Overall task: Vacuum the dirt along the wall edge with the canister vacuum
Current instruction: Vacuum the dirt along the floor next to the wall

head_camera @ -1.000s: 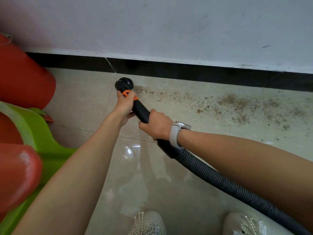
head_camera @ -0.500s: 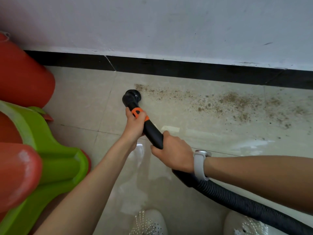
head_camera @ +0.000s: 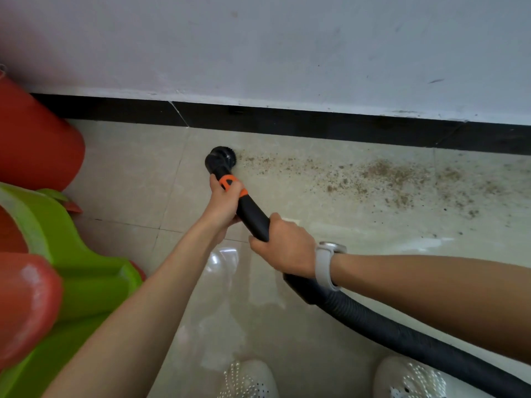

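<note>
Near the dirt [head_camera: 382, 176], each hand grips the vacuum wand [head_camera: 253, 214].

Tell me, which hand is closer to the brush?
The left hand, gripping by the orange ring right behind the brush. The right hand, wearing the watch, holds farther back.

I see a glossy beige tiled floor [head_camera: 120, 173] carrying a brown scatter of dirt [head_camera: 382, 179] along its far edge by the black skirting, a round black brush nozzle [head_camera: 220, 160] at the scatter's left end, and red and green plastic stools [head_camera: 86, 271] at the left edge.
</note>
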